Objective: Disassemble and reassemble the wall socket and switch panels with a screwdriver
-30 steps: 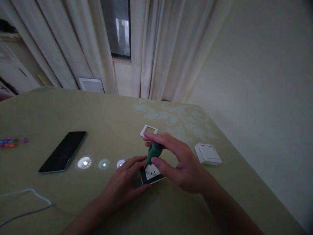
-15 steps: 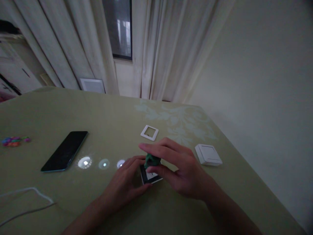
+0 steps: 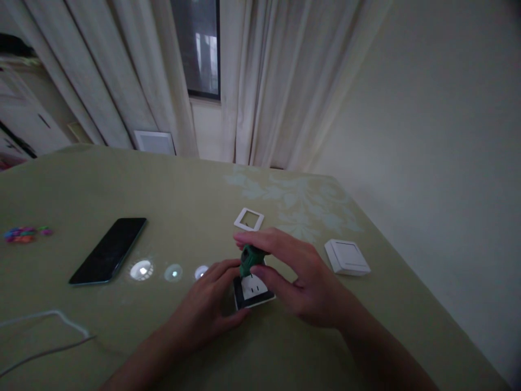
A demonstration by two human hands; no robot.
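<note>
A white socket module in a dark frame (image 3: pixel 254 290) lies on the green table (image 3: pixel 183 195). My left hand (image 3: pixel 207 309) grips its left edge with fingers curled round it. My right hand (image 3: pixel 293 277) pinches the green handle of a screwdriver (image 3: pixel 247 259) that stands upright with its tip on the socket.
A white square frame (image 3: pixel 248 219) lies just beyond my hands. A white switch plate (image 3: pixel 347 256) sits to the right. A black phone (image 3: pixel 109 250) lies at the left, with small coloured bits (image 3: pixel 24 234) further left. A white cable (image 3: pixel 44 334) runs along the near left. Curtains hang behind.
The screwdriver handle dipped low half a second ago and has come back up. My right fingers have shifted round the handle. My left hand has stayed on the socket.
</note>
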